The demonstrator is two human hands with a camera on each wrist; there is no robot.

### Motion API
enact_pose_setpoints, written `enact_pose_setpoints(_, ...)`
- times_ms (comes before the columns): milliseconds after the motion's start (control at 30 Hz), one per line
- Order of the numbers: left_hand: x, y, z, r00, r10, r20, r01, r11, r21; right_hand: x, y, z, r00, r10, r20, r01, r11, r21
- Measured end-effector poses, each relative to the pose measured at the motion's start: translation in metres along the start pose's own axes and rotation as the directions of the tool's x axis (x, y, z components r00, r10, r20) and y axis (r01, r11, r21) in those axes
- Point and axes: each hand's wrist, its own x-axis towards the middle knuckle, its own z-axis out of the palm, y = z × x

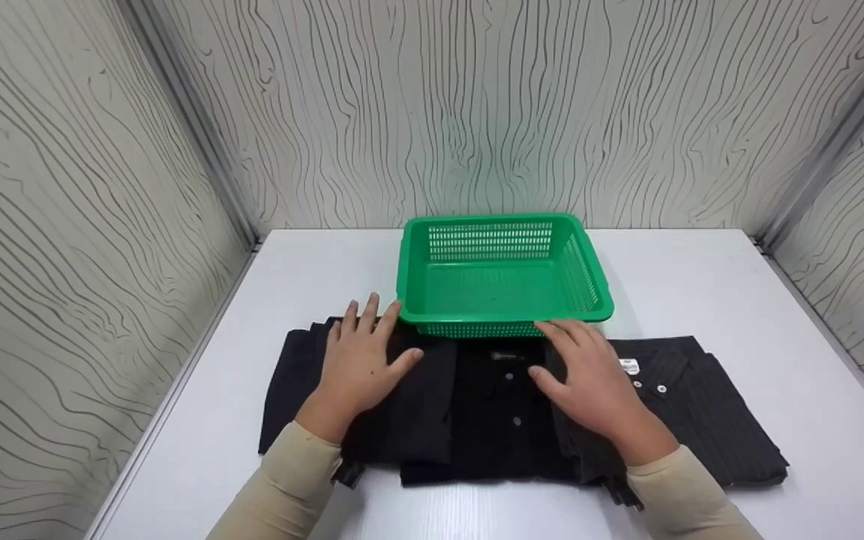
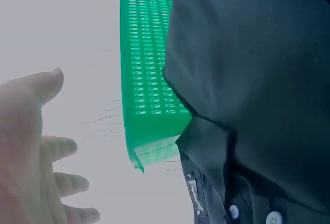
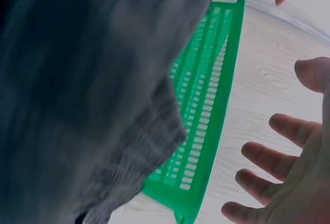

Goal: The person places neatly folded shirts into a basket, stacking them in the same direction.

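Folded dark shirts lie side by side across the white table. My left hand (image 1: 361, 367), fingers spread, is over the black folded garment (image 1: 421, 420) on the left. My right hand (image 1: 593, 379), thumb apart from its fingers, is above the inner edge of the dark grey shirt (image 1: 702, 412) on the right, which shows a white label and pale buttons. Between the hands lies a black shirt (image 1: 503, 442) with buttons down its front. In both wrist views the palms show, and nothing is in either hand. Dark cloth (image 2: 247, 53) fills much of the left wrist view.
A green plastic basket (image 1: 492, 292) with slotted walls stands right behind the shirts, nothing inside it. Panels (image 1: 372, 112) with a wavy line pattern enclose the white table (image 1: 319, 262) at the back and both sides.
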Motion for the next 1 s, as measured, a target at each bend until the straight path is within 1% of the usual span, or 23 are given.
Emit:
enact_pose_setpoints(100, -0.003, -0.004, -0.004, 1.000, -0.022, 0.000, 0.022, 1.000, -0.018, 0.001, -0.010, 0.005, 0.999, 0.020, 0.037, -0.023, 0.997, 0.073)
enact_pose_setpoints(233, -0.007, -0.011, -0.009, 0.999, -0.045, -0.002, 0.045, 0.998, -0.042, 0.003, -0.022, 0.014, 0.993, 0.059, 0.104, -0.077, 0.980, 0.183)
enact_pose_setpoints(333, -0.010, -0.019, -0.010, 0.998, -0.067, -0.004, 0.066, 0.996, -0.051, 0.005, -0.031, 0.021, 0.985, 0.074, 0.155, -0.116, 0.953, 0.279)
enact_pose_setpoints(400, -0.011, -0.025, -0.011, 0.996, -0.086, -0.007, 0.085, 0.995, -0.052, 0.006, -0.037, 0.026, 0.978, 0.079, 0.192, -0.142, 0.930, 0.339)
enact_pose_setpoints(533, -0.013, -0.037, -0.012, 0.991, -0.135, -0.006, 0.134, 0.990, -0.044, 0.008, -0.046, 0.038, 0.963, 0.071, 0.261, -0.181, 0.885, 0.429)
enact_pose_setpoints(633, -0.013, -0.047, -0.011, 0.984, -0.176, 0.005, 0.176, 0.983, -0.042, 0.010, -0.051, 0.046, 0.951, 0.067, 0.300, -0.210, 0.856, 0.472)
enact_pose_setpoints(800, -0.012, -0.064, -0.009, 0.969, -0.247, 0.018, 0.248, 0.967, -0.066, 0.012, -0.057, 0.058, 0.927, 0.101, 0.360, -0.281, 0.824, 0.493)
enact_pose_setpoints(833, -0.012, -0.068, -0.008, 0.966, -0.259, 0.019, 0.260, 0.963, -0.070, 0.012, -0.058, 0.060, 0.922, 0.106, 0.372, -0.294, 0.818, 0.494)
enact_pose_setpoints(1000, -0.014, -0.087, -0.002, 0.948, -0.318, 0.029, 0.319, 0.944, -0.084, 0.014, -0.065, 0.071, 0.891, 0.111, 0.440, -0.358, 0.769, 0.530)
